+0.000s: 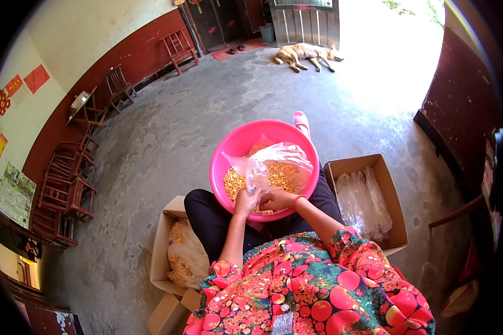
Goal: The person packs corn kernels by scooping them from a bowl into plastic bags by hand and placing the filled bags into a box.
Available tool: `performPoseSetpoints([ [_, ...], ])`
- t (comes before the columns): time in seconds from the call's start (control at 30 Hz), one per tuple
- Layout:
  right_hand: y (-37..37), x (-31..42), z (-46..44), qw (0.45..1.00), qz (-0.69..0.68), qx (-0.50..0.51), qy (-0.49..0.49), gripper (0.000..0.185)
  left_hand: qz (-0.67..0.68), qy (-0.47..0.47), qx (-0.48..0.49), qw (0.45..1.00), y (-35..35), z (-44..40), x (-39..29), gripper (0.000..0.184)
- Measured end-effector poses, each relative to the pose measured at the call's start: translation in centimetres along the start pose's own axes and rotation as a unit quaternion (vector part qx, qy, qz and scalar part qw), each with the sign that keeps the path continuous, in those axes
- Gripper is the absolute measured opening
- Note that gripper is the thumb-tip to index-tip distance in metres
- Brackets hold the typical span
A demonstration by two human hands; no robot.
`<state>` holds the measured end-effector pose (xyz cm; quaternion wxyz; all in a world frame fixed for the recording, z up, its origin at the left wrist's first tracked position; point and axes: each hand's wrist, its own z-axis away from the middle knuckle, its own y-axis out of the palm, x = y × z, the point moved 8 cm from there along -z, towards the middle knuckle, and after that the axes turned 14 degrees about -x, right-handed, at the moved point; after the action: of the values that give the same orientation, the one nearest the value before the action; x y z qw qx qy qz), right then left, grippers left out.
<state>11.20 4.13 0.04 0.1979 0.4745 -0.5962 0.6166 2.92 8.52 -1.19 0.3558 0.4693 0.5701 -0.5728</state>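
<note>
A pink plastic basin (218, 167) rests on my lap, holding loose yellow kernels (235, 183) that look like corn. Over the kernels spreads a clear plastic bag (257, 170), its gathered end towards me. My left hand (247, 201) is closed around that gathered end. Close beside it, my right hand (278, 199), with a red band at the wrist, has its fingers curled in at the same bag end; the fingertips are partly hidden.
Left of my legs, a cardboard box (161, 254) holds filled bags (185, 257). On the right, another cardboard box (395, 215) contains clear plastic bags (363, 201). A dog (304, 54) lies by the doorway. Wooden chairs (117, 86) line the left wall.
</note>
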Motion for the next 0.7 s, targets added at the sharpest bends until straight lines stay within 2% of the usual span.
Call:
performPoseSetpoints([
  [0.07,1.0,-0.6,0.6,0.980,0.179,0.080,0.020,0.028,0.001,-0.004,0.005,1.000,0.0,0.0,0.0,0.022],
  [0.1,1.3,-0.9,0.5,0.980,0.179,0.081,0.020,0.028,0.001,-0.004,0.005,1.000,0.0,0.1,-0.1,0.022],
  [0.17,2.1,-2.4,0.3,0.960,0.268,0.084,0.014,0.035,0.041,0.019,-0.003,0.999,0.1,0.2,-0.8,0.011],
  [0.2,2.5,-3.1,0.3,0.960,0.268,0.084,0.014,0.035,0.041,0.019,-0.002,0.999,0.1,0.2,-0.8,0.011],
  [0.27,2.0,-2.9,-0.1,0.946,0.323,0.007,-0.037,0.037,0.038,0.023,-0.001,0.999,0.1,0.2,-0.9,0.010],
  [0.3,2.0,-2.9,-0.1,0.946,0.323,0.007,-0.037,0.037,0.038,0.023,-0.001,0.999,0.0,0.2,-0.9,0.010],
  [0.37,1.6,-3.6,0.0,0.941,0.336,0.019,0.047,0.041,0.015,-0.002,0.002,1.000,0.0,0.3,-0.6,0.022],
  [0.47,1.3,-2.6,0.2,0.932,0.350,0.050,0.080,0.044,0.015,-0.012,0.001,1.000,-0.1,0.4,-0.9,0.021],
  [0.57,2.3,-3.0,-0.2,0.930,0.363,0.054,0.025,0.045,0.039,0.008,-0.007,0.999,0.0,0.3,-0.9,0.011],
  [0.7,3.0,-3.0,0.1,0.939,0.317,0.121,0.053,0.048,0.049,0.016,-0.009,0.999,-0.1,0.4,-1.1,0.012],
])
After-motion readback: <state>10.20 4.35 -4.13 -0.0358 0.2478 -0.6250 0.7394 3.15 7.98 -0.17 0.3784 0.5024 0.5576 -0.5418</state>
